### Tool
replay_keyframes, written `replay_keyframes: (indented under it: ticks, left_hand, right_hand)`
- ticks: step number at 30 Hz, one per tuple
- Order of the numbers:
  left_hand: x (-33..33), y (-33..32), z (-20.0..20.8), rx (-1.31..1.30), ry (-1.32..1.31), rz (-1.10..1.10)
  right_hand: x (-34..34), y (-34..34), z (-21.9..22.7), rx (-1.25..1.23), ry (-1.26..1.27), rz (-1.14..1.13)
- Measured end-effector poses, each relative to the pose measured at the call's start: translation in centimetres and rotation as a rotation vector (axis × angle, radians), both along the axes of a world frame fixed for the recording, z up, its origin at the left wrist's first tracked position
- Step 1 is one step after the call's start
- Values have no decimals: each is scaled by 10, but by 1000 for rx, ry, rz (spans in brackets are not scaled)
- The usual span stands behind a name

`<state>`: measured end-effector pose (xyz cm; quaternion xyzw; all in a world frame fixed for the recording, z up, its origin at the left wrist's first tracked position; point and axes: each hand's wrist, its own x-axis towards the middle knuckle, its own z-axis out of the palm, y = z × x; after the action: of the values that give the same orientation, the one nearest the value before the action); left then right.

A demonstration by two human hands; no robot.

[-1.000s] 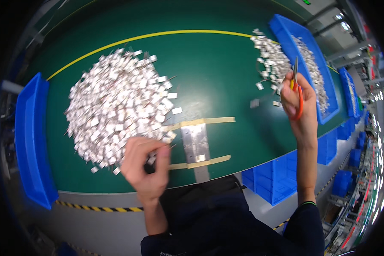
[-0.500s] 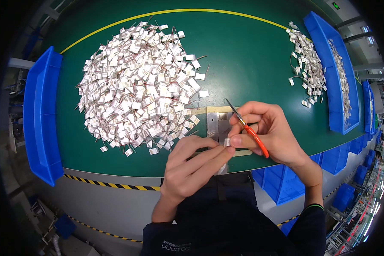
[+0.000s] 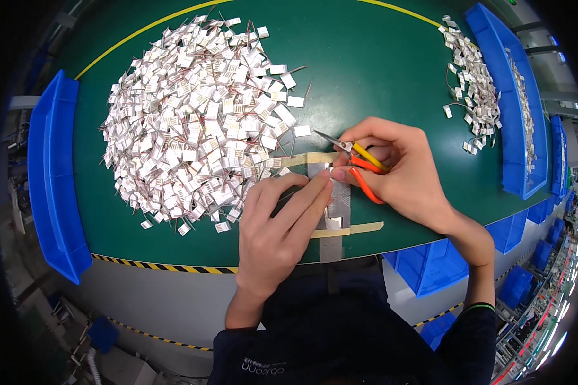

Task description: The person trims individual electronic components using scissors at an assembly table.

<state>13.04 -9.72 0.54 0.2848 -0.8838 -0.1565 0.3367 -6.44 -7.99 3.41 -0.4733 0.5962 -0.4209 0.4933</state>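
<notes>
White wired connectors lie heaped on the bench; the left hand bunches its fingers over the metal plate, whether gripping anything, I can't tell. Alongside, slim pointed snips — yellow-and-orange handled — sit grasped in the right hand.

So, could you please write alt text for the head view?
A person's left hand and right hand meet over a metal plate, the right holding snips. A large heap of white connectors lies left on the green table, a smaller heap right.
</notes>
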Motion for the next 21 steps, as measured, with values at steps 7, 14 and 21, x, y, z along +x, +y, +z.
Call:
replay_keyframes:
  ticks: [7,14,21]
  left_hand:
    - [-2,1,5,20,-44,4]
    - [3,3,6,36,-12,-20]
    - [2,3,4,49,7,-30]
  right_hand:
    - [0,-5,2,-17,-26,-15]
    - [-2,-7,-1,-6,-34,21]
    - [-2,-13,1,-3,-8,48]
